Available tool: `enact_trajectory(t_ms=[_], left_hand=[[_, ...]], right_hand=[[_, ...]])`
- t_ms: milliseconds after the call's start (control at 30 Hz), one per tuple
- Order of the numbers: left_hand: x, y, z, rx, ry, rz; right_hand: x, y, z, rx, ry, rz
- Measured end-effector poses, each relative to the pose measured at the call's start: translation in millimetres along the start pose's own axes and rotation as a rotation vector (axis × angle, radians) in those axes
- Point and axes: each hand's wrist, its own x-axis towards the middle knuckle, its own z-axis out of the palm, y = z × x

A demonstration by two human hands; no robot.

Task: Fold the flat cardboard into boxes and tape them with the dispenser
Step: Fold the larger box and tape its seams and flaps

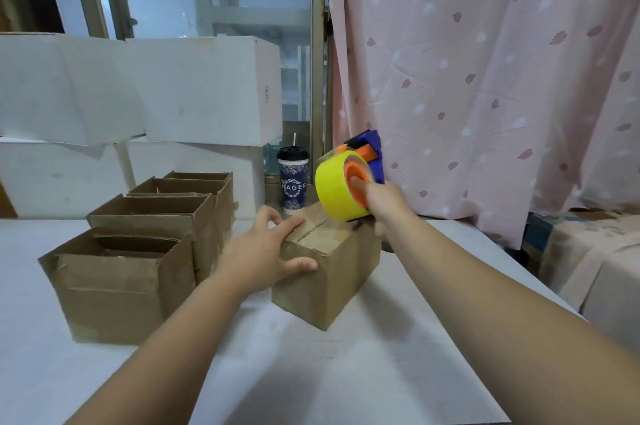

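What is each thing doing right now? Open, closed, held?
Box being taped: flaps folded shut, seam not fully taped.
Left hand: open, pressing flat on the box top.
Right hand: gripping the tape dispenser.
Tape dispenser: held at the far end of the seam.
Three other boxes: upright, tops open.
Cup: upright, lid on.

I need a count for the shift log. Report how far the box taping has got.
Done: three folded boxes stand open-topped in a row on the table, left of the work. In hand: the left hand presses the flaps of a fourth box shut while the right hand holds the tape dispenser at the far end of its seam. Left: running that tape; no flat cardboard is in view.
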Motion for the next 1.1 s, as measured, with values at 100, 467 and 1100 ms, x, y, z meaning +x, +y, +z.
enact_trajectory(t_ms=[100, 467, 1100], left_hand=[[-6.5, 9.4, -1.4, 0.040, 0.066, -0.022], [-23.0, 48.8, 1.7, -0.151, 0.172, -0.074], [-16.4, 54.4, -32.7, -1.315, 0.242, -0.572]], right_hand=[[-6.1, -3.0, -7.3, 0.045, 0.001, 0.027], [-26.2, -11.0, -33.5, -0.166, -0.017, -0.282], [-57.0, -3.3, -23.1, -0.511, -0.089, -0.693]])
